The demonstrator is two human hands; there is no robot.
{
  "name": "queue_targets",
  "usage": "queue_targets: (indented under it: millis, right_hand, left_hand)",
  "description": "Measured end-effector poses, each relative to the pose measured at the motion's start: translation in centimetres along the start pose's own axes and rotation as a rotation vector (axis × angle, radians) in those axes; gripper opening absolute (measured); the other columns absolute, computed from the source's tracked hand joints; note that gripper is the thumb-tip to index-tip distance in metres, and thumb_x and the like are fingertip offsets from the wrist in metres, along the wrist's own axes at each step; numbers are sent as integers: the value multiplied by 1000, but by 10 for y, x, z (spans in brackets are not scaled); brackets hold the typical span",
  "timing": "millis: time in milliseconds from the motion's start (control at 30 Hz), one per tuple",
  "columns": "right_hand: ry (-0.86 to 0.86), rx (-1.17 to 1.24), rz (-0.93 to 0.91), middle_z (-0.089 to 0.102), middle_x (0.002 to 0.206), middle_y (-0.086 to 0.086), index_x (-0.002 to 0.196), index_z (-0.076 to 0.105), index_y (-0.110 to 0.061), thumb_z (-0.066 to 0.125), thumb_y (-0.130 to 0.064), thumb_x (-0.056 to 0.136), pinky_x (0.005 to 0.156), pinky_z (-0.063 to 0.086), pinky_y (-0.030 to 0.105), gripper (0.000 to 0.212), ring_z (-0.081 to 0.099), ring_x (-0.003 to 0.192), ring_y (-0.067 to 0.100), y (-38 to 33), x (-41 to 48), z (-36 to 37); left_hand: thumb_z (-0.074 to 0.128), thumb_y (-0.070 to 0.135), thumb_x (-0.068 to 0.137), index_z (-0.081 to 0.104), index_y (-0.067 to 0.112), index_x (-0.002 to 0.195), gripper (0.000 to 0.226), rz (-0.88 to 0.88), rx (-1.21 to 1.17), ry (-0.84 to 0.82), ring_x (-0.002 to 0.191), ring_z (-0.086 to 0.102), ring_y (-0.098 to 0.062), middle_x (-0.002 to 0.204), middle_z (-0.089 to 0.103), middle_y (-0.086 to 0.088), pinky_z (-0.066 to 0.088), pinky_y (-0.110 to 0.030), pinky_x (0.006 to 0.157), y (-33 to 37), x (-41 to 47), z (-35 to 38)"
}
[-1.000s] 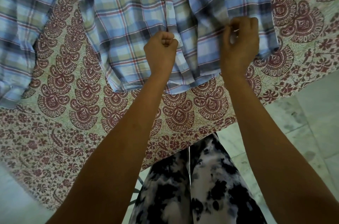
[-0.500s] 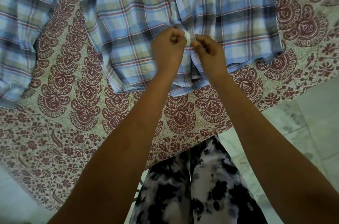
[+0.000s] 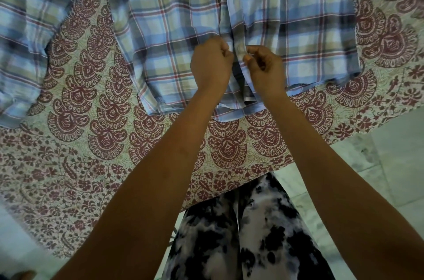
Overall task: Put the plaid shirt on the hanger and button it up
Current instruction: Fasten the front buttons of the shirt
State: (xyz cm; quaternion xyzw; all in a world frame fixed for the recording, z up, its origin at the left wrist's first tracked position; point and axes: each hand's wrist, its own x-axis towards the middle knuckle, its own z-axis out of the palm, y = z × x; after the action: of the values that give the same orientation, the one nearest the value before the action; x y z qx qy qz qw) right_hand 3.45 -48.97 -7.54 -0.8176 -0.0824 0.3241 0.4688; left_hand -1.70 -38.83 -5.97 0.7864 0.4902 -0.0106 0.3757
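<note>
Since 1 second ago the right hand (image 3: 266, 71) has come in from the outer panel to sit just beside the left hand (image 3: 211, 64) at the front opening of the plaid shirt (image 3: 172, 39), near its hem. Both have curled fingers, thumb and forefinger pinching the 2 soft, creased front edges; the shirt lies flat on a paisley-printed bedsheet (image 3: 103, 137). The sheet's edge runs below the hem, with pale tiled floor (image 3: 378, 165) open to the right.

Left hand (image 3: 212, 63) and right hand (image 3: 263, 66) pinch the plaid shirt (image 3: 174, 34) placket.
</note>
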Motion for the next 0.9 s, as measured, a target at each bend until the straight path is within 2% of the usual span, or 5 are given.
queue_targets:
  millis: [133,333,667,833,900]
  right_hand:
    - [32,-258,-144,67,95,13,108,66,-7,52,-15,90,74,47,32,24,59,84,21,3,-3,3]
    - [64,111,83,65,108,21,106,65,1,54,-8,87,93,50,43,23,61,97,27,4,-2,9]
    - [70,204,103,65,99,8,105,65,-1,52,-3,91,85,47,24,20,59,88,14,-4,-6,9]
    - [54,356,209,62,55,-16,80,65,-18,58,-8,89,53,42,15,15,48,49,-2,-7,-2,8]
    - [89,362,226,63,52,-17,72,63,-20,61,-5,87,58,46,16,21,53,53,0,-8,3,8]
  left_hand:
    - [63,5,78,68,7,79,5,-74,-265,-46,74,63,-13,81,69,-3,54,-27,72,8,5,-1]
    - [64,3,76,69,6,76,5,-79,-261,-102,76,66,-16,82,70,-6,57,-36,76,1,13,1]
    - [62,2,80,65,13,72,14,-150,-391,-237,79,69,-25,69,66,-3,58,-41,80,5,15,-4]
    - [63,2,79,64,16,69,17,-144,-322,-257,79,69,-25,66,64,0,58,-41,80,10,19,-6]
    - [63,1,79,66,13,72,13,-138,-312,-267,80,69,-26,69,66,-4,58,-42,80,9,18,-5]
